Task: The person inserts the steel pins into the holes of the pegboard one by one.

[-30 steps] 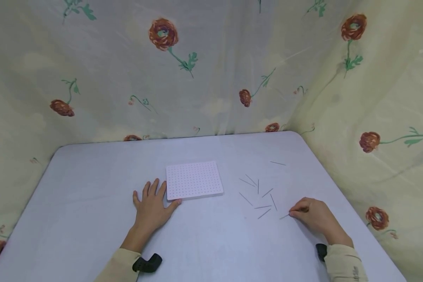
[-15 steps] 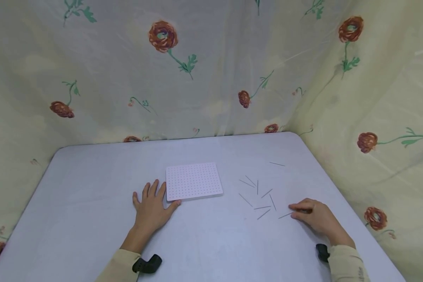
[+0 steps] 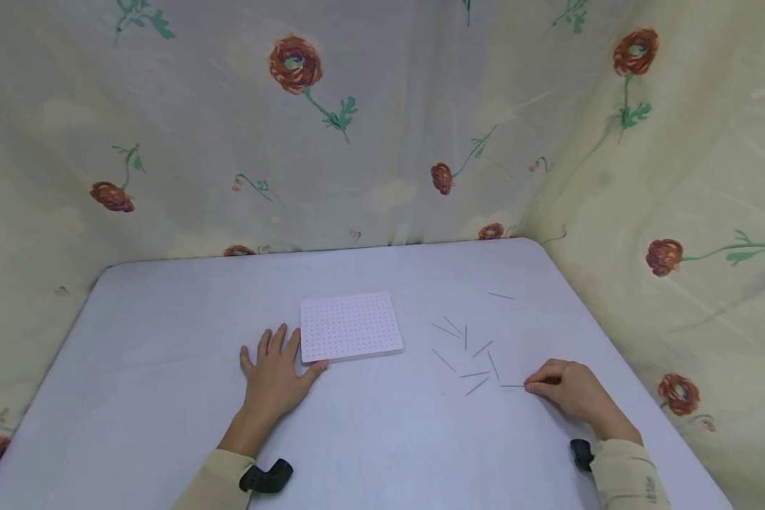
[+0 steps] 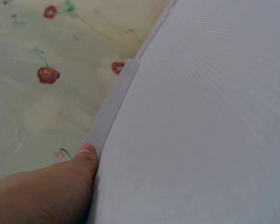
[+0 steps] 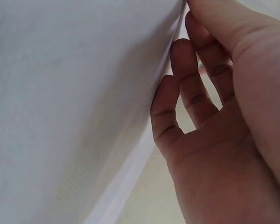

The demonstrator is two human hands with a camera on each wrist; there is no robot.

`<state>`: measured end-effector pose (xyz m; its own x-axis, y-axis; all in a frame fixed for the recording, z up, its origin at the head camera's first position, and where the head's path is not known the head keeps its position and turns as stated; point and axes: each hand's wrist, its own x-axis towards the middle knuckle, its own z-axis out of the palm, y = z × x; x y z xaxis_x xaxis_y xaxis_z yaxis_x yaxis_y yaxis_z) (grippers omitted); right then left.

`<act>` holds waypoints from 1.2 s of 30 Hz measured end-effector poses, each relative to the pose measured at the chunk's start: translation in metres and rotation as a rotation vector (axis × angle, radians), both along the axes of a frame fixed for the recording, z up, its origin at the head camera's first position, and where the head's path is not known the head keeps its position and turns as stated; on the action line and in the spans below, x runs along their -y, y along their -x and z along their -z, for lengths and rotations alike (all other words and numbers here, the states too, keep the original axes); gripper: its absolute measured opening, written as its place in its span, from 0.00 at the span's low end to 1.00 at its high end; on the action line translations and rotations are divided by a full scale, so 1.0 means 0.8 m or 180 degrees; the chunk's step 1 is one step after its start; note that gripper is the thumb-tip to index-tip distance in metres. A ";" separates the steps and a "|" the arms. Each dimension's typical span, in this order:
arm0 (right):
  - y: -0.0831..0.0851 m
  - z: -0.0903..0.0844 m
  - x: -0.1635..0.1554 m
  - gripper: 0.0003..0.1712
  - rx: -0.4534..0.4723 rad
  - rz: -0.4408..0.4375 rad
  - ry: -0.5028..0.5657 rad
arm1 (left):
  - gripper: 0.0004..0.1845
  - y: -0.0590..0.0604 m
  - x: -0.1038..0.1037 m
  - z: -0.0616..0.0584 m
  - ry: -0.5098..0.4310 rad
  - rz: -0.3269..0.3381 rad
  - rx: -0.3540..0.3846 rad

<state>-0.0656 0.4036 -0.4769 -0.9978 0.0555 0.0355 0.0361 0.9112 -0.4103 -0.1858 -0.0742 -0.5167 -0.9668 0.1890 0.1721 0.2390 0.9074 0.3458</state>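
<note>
Two hands rest on a smooth, pale lavender tabletop [image 3: 166, 354] with rounded corners, hemmed in behind and to the right by a thin cream cloth [image 3: 389, 127] printed with rust-red flowers on green stems.

Furthest left, the left hand [image 3: 274, 372] lies flat, palm down, fingers straight and slightly spread, pointing away from the person; it holds nothing. A beige sleeve [image 3: 219, 482] covers the forearm, with a black strap at the wrist. Its thumb reaches out to the right and touches the near left corner of the board [image 3: 350, 326], a thin white rectangle with rounded corners, dotted all over with a regular grid of tiny holes, lying flat just beyond and right of the fingers. In the left wrist view the thumb [image 4: 86, 156] sits against the board's thin white edge [image 4: 114, 105].

Between the board and the right hand lie scattered pins [image 3: 465, 347], thin, straight and grey, pointing every way; one lies apart, farther off.

The right hand [image 3: 564, 389] rests on its outer edge, fingers curled in, thumb and forefinger pinching the end of one pin [image 3: 512, 386] that lies flat on the tabletop, pointing left from the fingertips. The right wrist view shows the curled fingers [image 5: 186, 79] against the white surface; the pin itself cannot be made out there.
</note>
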 end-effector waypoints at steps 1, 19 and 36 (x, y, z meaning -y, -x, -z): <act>-0.001 0.000 0.001 0.02 0.0023 -0.0023 0.0010 | 0.47 0.000 0.000 0.000 0.0005 -0.0006 -0.0009; -0.004 0.003 0.000 0.04 0.0091 0.0083 -0.0192 | 0.47 -0.003 -0.004 0.001 0.0004 -0.0015 -0.0040; -0.001 -0.006 0.023 0.09 0.0002 -0.0518 -0.0522 | 0.47 -0.001 0.001 0.000 0.0004 -0.0057 -0.0038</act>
<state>-0.0648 0.3854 -0.4718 -0.9932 -0.1125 0.0300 -0.1164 0.9595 -0.2564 -0.1851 -0.0750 -0.5166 -0.9679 0.1719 0.1833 0.2266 0.9120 0.3418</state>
